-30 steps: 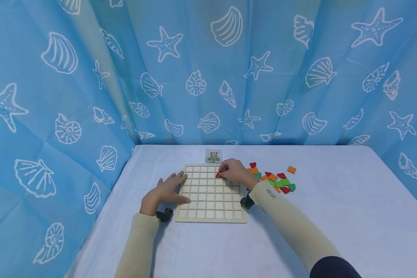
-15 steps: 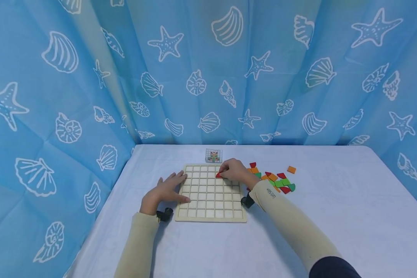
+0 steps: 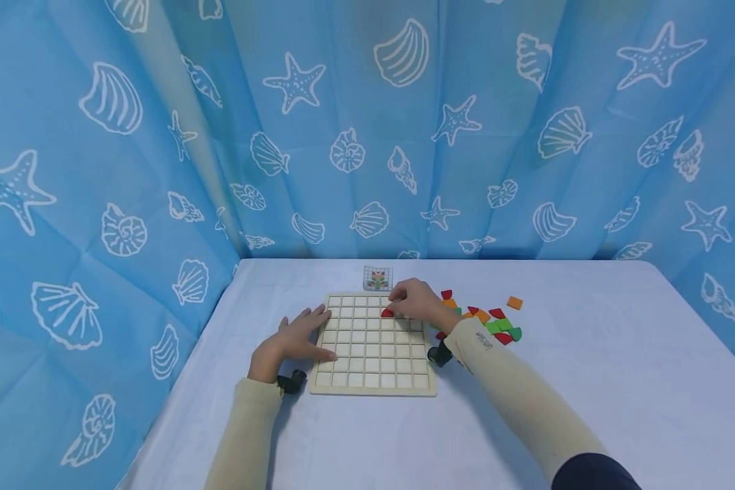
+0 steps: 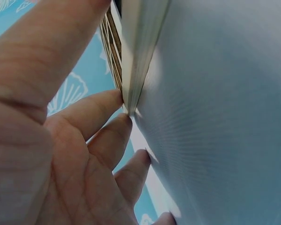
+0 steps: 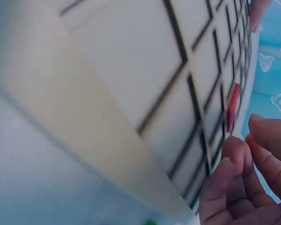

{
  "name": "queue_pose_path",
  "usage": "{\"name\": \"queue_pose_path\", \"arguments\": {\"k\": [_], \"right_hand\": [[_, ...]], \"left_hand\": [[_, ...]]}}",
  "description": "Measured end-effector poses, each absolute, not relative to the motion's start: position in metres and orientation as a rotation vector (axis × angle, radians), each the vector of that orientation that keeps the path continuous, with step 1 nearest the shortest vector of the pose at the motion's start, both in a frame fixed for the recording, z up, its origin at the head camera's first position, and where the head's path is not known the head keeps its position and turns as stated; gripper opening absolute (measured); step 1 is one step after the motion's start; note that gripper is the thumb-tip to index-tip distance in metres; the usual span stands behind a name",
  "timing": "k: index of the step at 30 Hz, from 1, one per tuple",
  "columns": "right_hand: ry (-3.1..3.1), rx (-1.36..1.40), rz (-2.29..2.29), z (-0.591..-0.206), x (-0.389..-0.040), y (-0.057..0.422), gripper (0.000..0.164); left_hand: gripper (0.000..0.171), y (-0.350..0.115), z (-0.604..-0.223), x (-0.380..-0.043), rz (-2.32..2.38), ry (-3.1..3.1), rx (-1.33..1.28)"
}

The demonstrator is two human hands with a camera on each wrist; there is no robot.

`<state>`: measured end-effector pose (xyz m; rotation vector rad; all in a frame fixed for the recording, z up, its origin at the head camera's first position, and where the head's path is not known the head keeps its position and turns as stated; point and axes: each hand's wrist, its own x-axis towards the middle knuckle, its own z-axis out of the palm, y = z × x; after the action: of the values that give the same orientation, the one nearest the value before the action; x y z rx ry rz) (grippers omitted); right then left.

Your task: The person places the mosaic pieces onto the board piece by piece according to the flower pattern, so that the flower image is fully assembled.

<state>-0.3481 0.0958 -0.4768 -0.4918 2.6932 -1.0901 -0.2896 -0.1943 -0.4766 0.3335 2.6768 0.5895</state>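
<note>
My left hand (image 3: 290,340) rests at the left rim of a pale wooden grid board (image 3: 318,389), fingers spread and straight. In the left wrist view, its fingertips touch the board's edge (image 4: 138,61). My right hand (image 3: 415,299) is over the board's upper right, fingers loosely bent. Just beyond its fingertips, a red tile with a curved edge (image 3: 387,313) lies in a cell near the top. The right wrist view shows a small gap between this red tile (image 5: 232,108) and the fingertips of the right hand (image 5: 243,173).
Right of the board lie several loose tiles (image 3: 499,325) in red, orange and green, partly hidden by the right forearm. One orange tile (image 3: 515,303) lies apart. A small pattern card (image 3: 378,278) stands behind the board. A blue shell-print curtain (image 3: 367,136) hangs at the back.
My right hand has drawn slightly up and away from the red tile, letting it go on the board. The left hand stays at the rim. The head view has shifted a little.
</note>
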Motion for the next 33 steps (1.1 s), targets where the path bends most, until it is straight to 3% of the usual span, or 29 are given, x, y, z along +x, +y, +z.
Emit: {"name": "queue_pose_path", "arguments": {"k": [12, 33], "right_hand": [[2.778, -0.428, -1.042, -0.443, -0.349, 0.151, 0.025], [2.850, -0.187, -0.949, -0.438, -0.330, 0.258, 0.034]], "left_hand": [[0.102, -0.194, -0.476, -0.291, 0.568, 2.695, 0.318], [0.101, -0.192, -0.483, -0.285, 0.592, 2.687, 0.322]]}}
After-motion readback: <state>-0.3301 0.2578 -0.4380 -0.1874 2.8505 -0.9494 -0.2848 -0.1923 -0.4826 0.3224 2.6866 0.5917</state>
